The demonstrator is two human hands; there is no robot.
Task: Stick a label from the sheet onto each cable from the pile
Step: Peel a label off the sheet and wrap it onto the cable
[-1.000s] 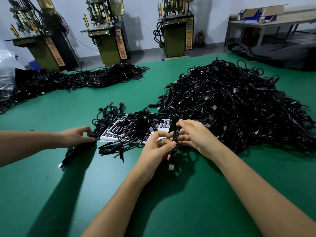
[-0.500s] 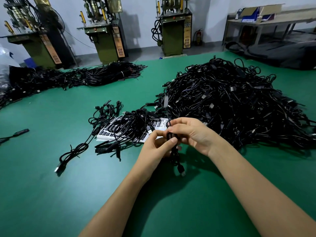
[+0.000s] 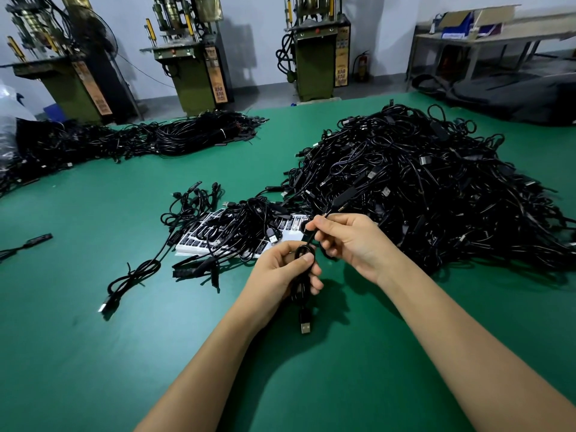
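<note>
A black cable point(image 3: 304, 275) is held just above the green table point(image 3: 93, 353), close in front of the person. Its folded loops are gripped by the left hand point(image 3: 280, 272), thumb curled over the bundle, and a USB plug point(image 3: 305, 326) hangs free below the fist. A thin upper stretch of the same cable is pinched between thumb and forefinger of the right hand point(image 3: 349, 241); whether a label is already caught in that pinch cannot be told.

The label sheet point(image 3: 199, 241) lies just beyond the hands, largely buried under a small tangle of cables point(image 3: 246, 226). A label could be torn or creased if it is peeled from beneath those loops, or the sheet could be dragged along.

The big pile point(image 3: 420, 188) rises directly behind the right hand. A strand there could be snagged as the held cable is drawn away, and neighbours pulled out with it.

A finished-looking cable point(image 3: 134, 275) lies well apart to the left, so mixing with unlabelled ones is judged unlikely unless the dangling plug catches something.
</note>
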